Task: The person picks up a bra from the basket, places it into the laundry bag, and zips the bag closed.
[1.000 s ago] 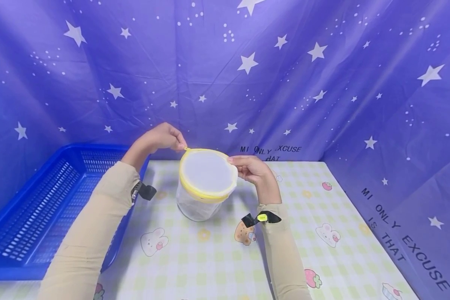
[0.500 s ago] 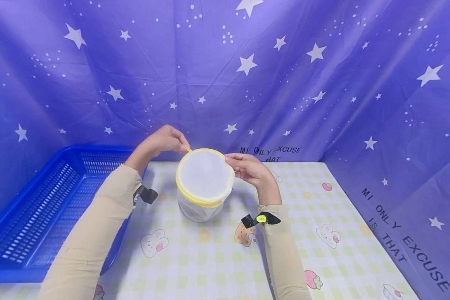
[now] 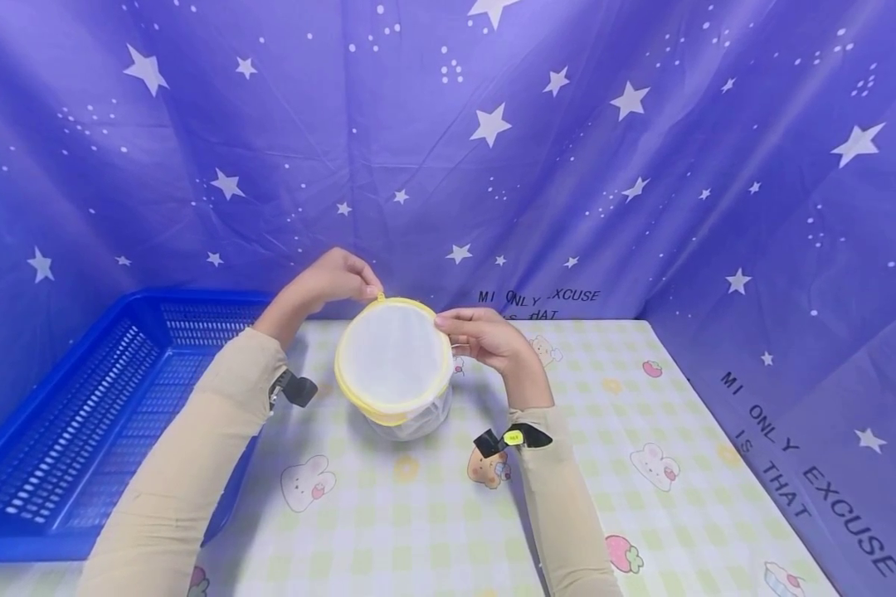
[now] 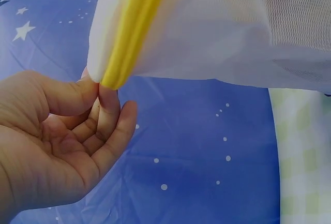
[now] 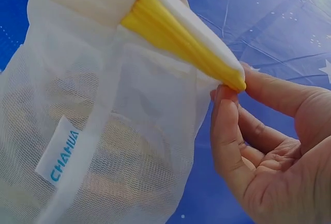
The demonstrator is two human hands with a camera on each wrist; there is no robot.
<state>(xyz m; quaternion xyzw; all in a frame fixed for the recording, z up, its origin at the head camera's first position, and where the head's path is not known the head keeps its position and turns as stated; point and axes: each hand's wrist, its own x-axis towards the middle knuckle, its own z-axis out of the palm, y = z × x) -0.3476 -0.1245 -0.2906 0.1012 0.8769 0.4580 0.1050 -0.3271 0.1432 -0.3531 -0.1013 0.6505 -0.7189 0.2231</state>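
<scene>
A round white mesh laundry bag (image 3: 396, 356) with yellow trim is over the table, its flat top facing up and tilted toward the camera. At the far edge of the trim, my left hand (image 3: 343, 275) pinches the yellow band between thumb and fingers. My right hand (image 3: 489, 338) pinches the rim on the right side, thumb on top and fingers below. In the right wrist view, a white tag with blue "CHAHUA" lettering (image 5: 59, 151) shows on the bag's side. Through the mesh, tan shapes show faintly.
A blue plastic basket (image 3: 130, 522) with perforated walls stands at the left, beside my left forearm. A checked tablecloth (image 3: 433, 531) with cartoon prints covers the table. Behind it and at the right hangs a purple star-patterned curtain (image 3: 418, 124).
The bag's top has shifted left and tilted more toward the camera. My right hand has moved slightly left with it; the left hand has moved slightly right. Both still pinch the rim.
</scene>
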